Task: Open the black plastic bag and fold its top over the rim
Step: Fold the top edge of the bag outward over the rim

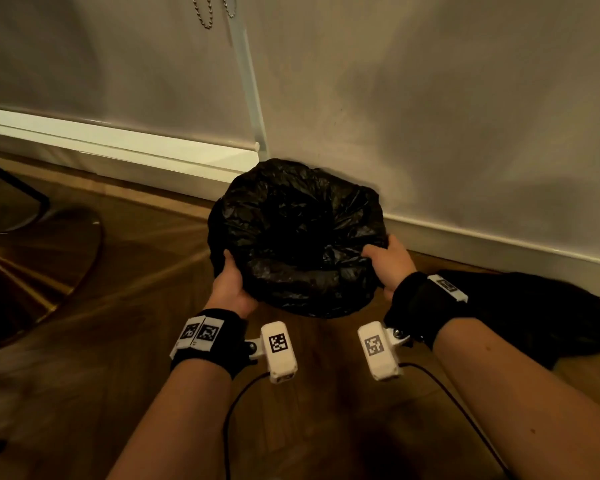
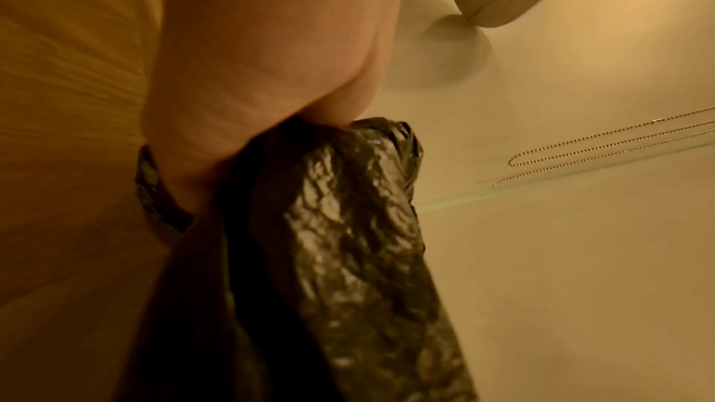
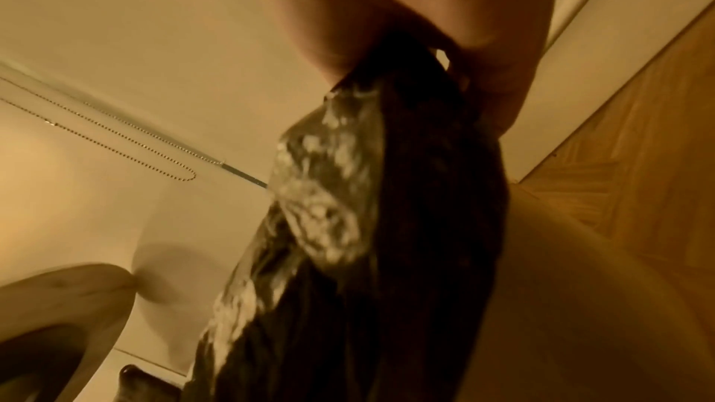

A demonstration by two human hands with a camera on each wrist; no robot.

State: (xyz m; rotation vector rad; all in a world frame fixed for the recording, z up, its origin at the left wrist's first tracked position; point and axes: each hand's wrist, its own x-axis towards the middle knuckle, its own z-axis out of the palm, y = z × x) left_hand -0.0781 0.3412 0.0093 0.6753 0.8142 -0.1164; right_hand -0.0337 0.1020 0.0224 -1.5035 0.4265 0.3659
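A crinkled black plastic bag sits spread open over a round bin on the wood floor by the wall. The rim beneath is hidden by the plastic. My left hand grips the bag's near-left edge, thumb on top. My right hand grips the near-right edge. In the left wrist view the left hand is closed round a bunch of the black plastic. In the right wrist view the right hand pinches a fold of the bag.
A white wall and skirting board run right behind the bin. A bead chain and a pale vertical rail hang on the wall. A dark furniture base stands at left. A black shape lies on the floor at right.
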